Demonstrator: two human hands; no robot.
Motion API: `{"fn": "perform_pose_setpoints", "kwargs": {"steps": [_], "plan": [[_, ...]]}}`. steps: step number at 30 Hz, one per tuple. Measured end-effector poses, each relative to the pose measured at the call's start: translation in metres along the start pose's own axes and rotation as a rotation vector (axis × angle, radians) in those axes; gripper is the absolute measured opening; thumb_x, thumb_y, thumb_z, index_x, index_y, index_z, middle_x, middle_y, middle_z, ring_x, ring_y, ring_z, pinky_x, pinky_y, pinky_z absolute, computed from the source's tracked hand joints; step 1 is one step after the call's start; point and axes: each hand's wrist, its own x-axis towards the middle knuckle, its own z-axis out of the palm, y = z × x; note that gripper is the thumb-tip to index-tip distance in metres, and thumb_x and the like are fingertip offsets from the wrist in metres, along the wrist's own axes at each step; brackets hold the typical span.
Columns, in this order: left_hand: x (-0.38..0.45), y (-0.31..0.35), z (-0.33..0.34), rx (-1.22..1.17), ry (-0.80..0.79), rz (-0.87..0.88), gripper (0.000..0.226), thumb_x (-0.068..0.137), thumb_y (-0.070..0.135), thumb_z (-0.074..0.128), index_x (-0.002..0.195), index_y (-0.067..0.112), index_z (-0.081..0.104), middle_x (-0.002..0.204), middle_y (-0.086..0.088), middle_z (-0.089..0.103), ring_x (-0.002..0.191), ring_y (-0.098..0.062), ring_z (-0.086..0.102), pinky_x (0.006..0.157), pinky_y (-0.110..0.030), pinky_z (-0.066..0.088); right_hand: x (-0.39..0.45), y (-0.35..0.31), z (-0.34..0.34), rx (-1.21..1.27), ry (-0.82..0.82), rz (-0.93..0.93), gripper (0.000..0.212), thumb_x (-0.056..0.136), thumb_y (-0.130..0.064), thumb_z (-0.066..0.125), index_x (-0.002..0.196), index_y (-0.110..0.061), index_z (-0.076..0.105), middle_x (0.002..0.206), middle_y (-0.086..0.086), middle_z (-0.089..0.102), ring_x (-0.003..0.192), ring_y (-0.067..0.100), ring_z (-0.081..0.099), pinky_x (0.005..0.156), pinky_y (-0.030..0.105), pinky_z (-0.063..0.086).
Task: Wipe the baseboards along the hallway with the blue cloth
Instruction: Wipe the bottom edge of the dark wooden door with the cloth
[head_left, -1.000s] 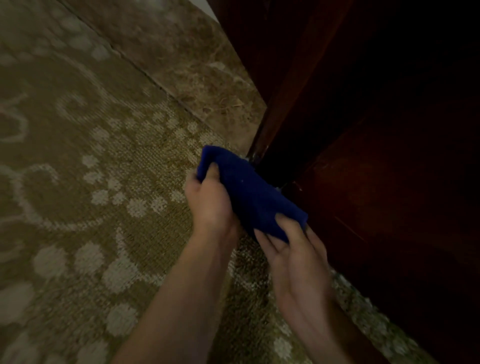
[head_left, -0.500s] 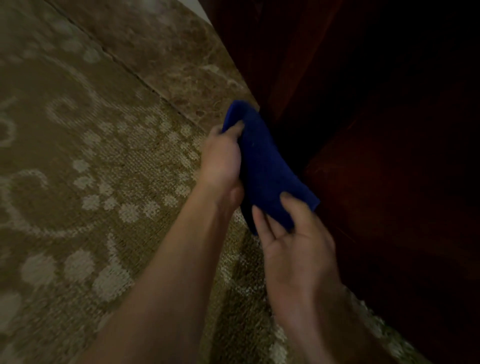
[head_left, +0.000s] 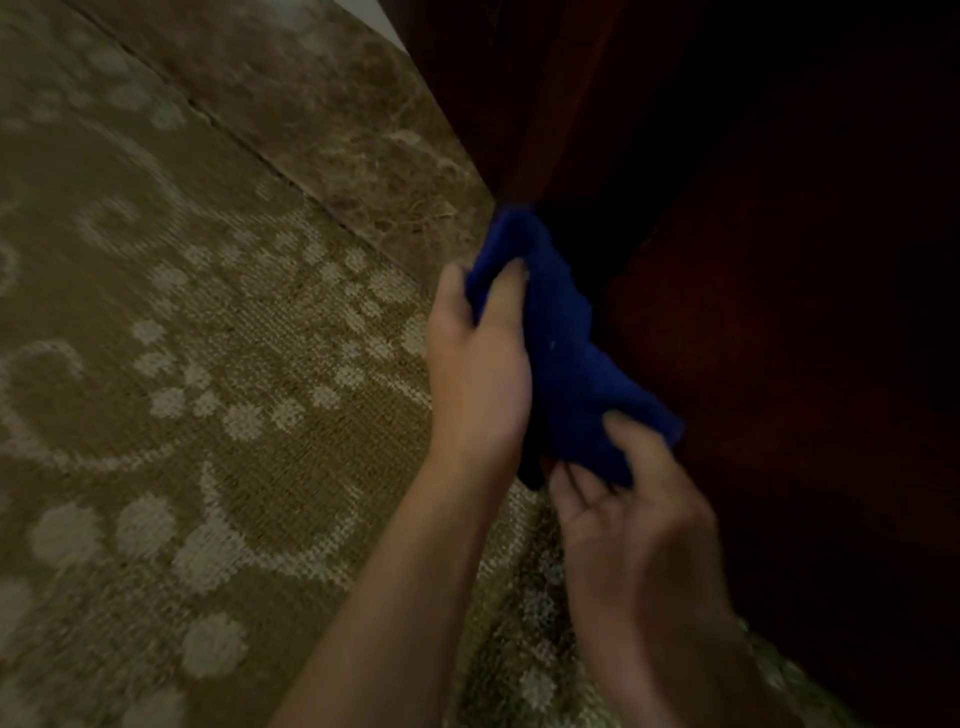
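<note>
Two floorings: patterned carpet (head_left: 182, 415), marble strip (head_left: 332, 114).

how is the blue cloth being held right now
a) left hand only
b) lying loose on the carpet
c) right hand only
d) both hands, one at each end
d: the left hand grips the upper end of the blue cloth while the fingers of the right hand pinch its lower end, next to the dark wood panel.
</note>
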Motion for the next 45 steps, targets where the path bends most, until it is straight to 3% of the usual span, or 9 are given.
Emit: {"fn": "perform_pose_setpoints", "kwargs": {"steps": [6, 9, 13, 19, 25, 31, 34, 38, 45], "plan": [[-0.017, -0.02, -0.016, 0.127, -0.006, -0.187, 0.013, 0.099, 0.019, 0.052, 0.096, 0.021, 0.064, 0.079, -0.004, 0.066, 0.07, -0.022, 0.062, 0.064, -0.032, 0.051, 0.009, 0.014, -0.015, -0.063, 0.078, 0.055, 0.054, 0.088, -0.017, 0.068, 0.138, -0.014, 0.047, 0.114, 0.007, 0.066, 0.098, 0.018, 0.068, 0.079, 0.029, 0.053], [-0.022, 0.009, -0.003, 0.085, -0.133, -0.033, 0.014, 0.095, 0.019, 0.053, 0.097, 0.023, 0.067, 0.095, -0.01, 0.064, 0.087, -0.026, 0.059, 0.078, -0.042, 0.048, -0.008, -0.007, -0.009, -0.049, 0.03, 0.007, 0.053, 0.088, -0.019, 0.068, 0.136, -0.018, 0.047, 0.112, 0.006, 0.066, 0.098, 0.017, 0.068, 0.087, 0.031, 0.052], [-0.026, 0.036, 0.013, -0.007, -0.21, 0.096, 0.016, 0.097, 0.018, 0.054, 0.098, 0.026, 0.067, 0.098, -0.006, 0.065, 0.089, -0.021, 0.061, 0.078, -0.035, 0.05, -0.03, -0.035, -0.007, 0.006, -0.091, -0.062, 0.05, 0.083, -0.019, 0.071, 0.129, -0.023, 0.051, 0.106, 0.004, 0.068, 0.085, 0.015, 0.074, 0.081, 0.032, 0.058], [-0.017, -0.014, -0.012, 0.287, -0.064, -0.146, 0.022, 0.098, 0.024, 0.049, 0.093, 0.034, 0.068, 0.101, -0.006, 0.071, 0.1, -0.033, 0.066, 0.092, -0.049, 0.051, 0.002, 0.005, -0.021, -0.036, 0.002, 0.052, 0.046, 0.089, -0.016, 0.067, 0.133, -0.016, 0.051, 0.115, 0.007, 0.065, 0.1, 0.019, 0.065, 0.094, 0.037, 0.053], [-0.008, -0.019, -0.022, 0.373, -0.009, -0.319, 0.021, 0.101, 0.012, 0.043, 0.105, 0.016, 0.063, 0.102, -0.011, 0.068, 0.091, -0.029, 0.065, 0.083, -0.04, 0.052, 0.012, 0.02, -0.023, -0.066, 0.063, 0.065, 0.036, 0.092, -0.017, 0.063, 0.127, -0.019, 0.055, 0.122, 0.01, 0.063, 0.105, 0.025, 0.063, 0.1, 0.042, 0.048], [0.009, -0.012, -0.06, 0.2, 0.399, -0.41, 0.038, 0.094, 0.019, 0.051, 0.129, 0.005, 0.054, 0.112, -0.016, 0.066, 0.095, -0.029, 0.065, 0.087, -0.044, 0.055, 0.008, 0.032, 0.001, -0.163, -0.025, 0.212, 0.031, 0.091, -0.016, 0.065, 0.119, -0.019, 0.05, 0.107, 0.006, 0.06, 0.088, 0.023, 0.062, 0.066, 0.03, 0.053], [0.024, -0.02, -0.043, 0.236, 0.249, -0.482, 0.042, 0.096, 0.026, 0.051, 0.134, 0.006, 0.052, 0.125, -0.013, 0.062, 0.102, -0.029, 0.065, 0.074, -0.035, 0.05, 0.016, 0.026, 0.006, -0.086, 0.072, 0.15, 0.035, 0.093, -0.016, 0.062, 0.126, -0.018, 0.052, 0.111, 0.006, 0.057, 0.082, 0.019, 0.059, 0.07, 0.032, 0.054], [0.02, -0.017, -0.007, 0.379, 0.14, -0.482, 0.044, 0.098, 0.033, 0.047, 0.137, 0.014, 0.049, 0.129, -0.007, 0.057, 0.101, -0.026, 0.058, 0.085, -0.037, 0.045, 0.004, 0.012, -0.008, -0.002, 0.085, 0.154, 0.023, 0.092, -0.012, 0.063, 0.109, -0.021, 0.05, 0.102, 0.003, 0.057, 0.087, 0.017, 0.058, 0.093, 0.039, 0.053], [-0.029, 0.03, 0.003, 0.149, -0.097, 0.003, 0.025, 0.097, 0.022, 0.051, 0.119, 0.025, 0.064, 0.111, 0.002, 0.073, 0.098, -0.015, 0.071, 0.081, -0.032, 0.058, -0.03, -0.023, -0.024, 0.131, -0.16, -0.035, 0.046, 0.089, -0.018, 0.065, 0.132, -0.02, 0.05, 0.116, 0.003, 0.069, 0.103, 0.014, 0.07, 0.096, 0.036, 0.053]]}}
